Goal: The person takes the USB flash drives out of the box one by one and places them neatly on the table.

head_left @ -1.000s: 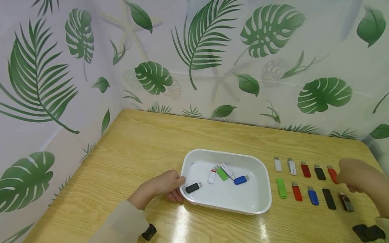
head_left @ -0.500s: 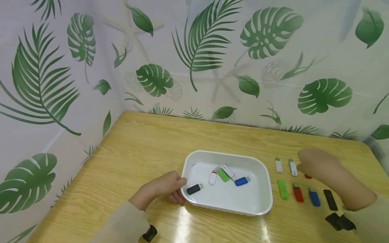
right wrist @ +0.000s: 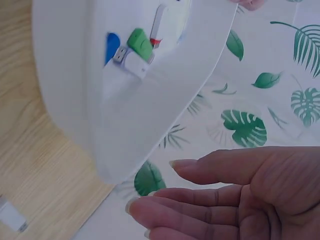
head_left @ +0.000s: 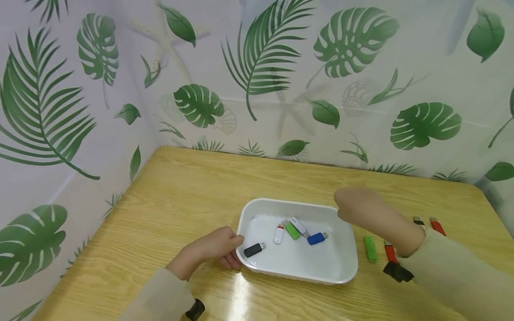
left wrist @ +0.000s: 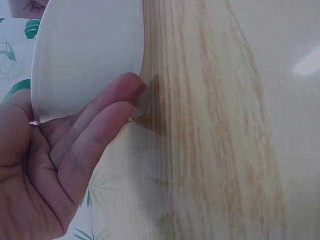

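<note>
My left hand grips the left rim of a white plastic tray, thumb on top and fingers beneath the outer wall. Inside lie several USB sticks: a black one near the left end, a white one with a red band, a green one, a white one and a blue one. My right hand is over the tray's far right corner. In the right wrist view its thumb and fingers are apart, relaxed, with nothing between them.
Right of the tray, more USB sticks lie in rows on the wooden table: a green one, a red one, a black one and another red one. My right forearm hides others. A leaf-print cloth stands behind.
My right hand has moved left from the far right end of the USB stick rows to the tray's right corner. The left hand keeps its grip; the sticks in the tray lie unchanged.
</note>
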The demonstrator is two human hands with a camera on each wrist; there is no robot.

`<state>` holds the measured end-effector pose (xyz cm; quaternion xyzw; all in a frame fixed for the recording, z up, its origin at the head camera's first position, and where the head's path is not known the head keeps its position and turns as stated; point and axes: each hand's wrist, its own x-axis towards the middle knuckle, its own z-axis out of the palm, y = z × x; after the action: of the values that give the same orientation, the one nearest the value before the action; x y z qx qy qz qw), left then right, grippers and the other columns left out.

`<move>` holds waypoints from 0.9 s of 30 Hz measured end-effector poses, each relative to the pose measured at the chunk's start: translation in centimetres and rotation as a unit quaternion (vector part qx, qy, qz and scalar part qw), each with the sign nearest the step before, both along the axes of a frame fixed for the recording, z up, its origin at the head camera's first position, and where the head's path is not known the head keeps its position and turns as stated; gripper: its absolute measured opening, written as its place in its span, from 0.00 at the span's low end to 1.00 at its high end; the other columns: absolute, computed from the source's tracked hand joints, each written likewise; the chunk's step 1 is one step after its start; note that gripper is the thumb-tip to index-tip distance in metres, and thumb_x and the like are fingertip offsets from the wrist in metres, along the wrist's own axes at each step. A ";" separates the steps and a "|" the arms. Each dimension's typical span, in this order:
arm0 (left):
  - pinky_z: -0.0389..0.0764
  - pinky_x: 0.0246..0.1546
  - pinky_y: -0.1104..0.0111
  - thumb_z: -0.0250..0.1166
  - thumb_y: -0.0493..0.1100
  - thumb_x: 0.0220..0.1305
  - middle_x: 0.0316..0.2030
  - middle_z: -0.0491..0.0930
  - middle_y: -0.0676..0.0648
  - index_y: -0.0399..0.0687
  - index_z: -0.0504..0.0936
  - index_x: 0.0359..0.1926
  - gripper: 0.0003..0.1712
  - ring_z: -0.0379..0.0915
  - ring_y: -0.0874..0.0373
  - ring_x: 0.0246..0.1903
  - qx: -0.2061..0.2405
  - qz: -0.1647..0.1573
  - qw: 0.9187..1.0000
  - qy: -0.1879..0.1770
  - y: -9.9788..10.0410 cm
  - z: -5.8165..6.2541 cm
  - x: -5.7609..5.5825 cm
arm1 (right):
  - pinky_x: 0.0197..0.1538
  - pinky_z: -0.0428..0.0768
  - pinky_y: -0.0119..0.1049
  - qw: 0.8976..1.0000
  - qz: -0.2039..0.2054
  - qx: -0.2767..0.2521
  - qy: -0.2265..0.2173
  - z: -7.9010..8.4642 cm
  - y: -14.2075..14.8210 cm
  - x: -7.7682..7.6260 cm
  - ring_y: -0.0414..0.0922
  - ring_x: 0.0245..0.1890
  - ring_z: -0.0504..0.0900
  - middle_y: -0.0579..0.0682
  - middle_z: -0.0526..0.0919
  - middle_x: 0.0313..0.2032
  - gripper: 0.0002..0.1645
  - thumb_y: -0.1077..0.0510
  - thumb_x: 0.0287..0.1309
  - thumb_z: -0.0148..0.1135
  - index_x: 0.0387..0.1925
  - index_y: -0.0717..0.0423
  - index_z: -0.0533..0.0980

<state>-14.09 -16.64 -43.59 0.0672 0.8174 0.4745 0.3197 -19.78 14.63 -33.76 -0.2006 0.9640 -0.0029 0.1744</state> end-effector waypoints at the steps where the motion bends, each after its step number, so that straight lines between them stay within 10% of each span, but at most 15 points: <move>1: 0.84 0.23 0.64 0.45 0.42 0.66 0.20 0.83 0.40 0.31 0.81 0.26 0.23 0.83 0.52 0.23 0.001 0.000 1.000 0.000 0.0 0.0 0.0 | 0.23 0.66 0.31 1.000 0.000 0.005 -0.003 0.0 -0.5 0.0 0.44 0.21 0.67 0.48 0.71 0.21 0.05 0.65 0.55 0.57 0.24 0.57 0.72; 27: 0.84 0.22 0.63 0.46 0.42 0.65 0.20 0.83 0.38 0.31 0.82 0.26 0.23 0.83 0.50 0.22 0.004 -0.010 1.000 0.004 -0.5 0.3 -0.5 | 0.21 0.65 0.29 0.998 0.043 0.005 -0.036 -1.1 -8.7 -1.4 0.41 0.20 0.69 0.47 0.74 0.19 0.11 0.54 0.60 0.58 0.26 0.56 0.77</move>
<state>-14.61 -17.18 -43.27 0.0789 0.8162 0.4738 0.3211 -21.22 5.89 -34.85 -0.2407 0.9476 0.0022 0.2100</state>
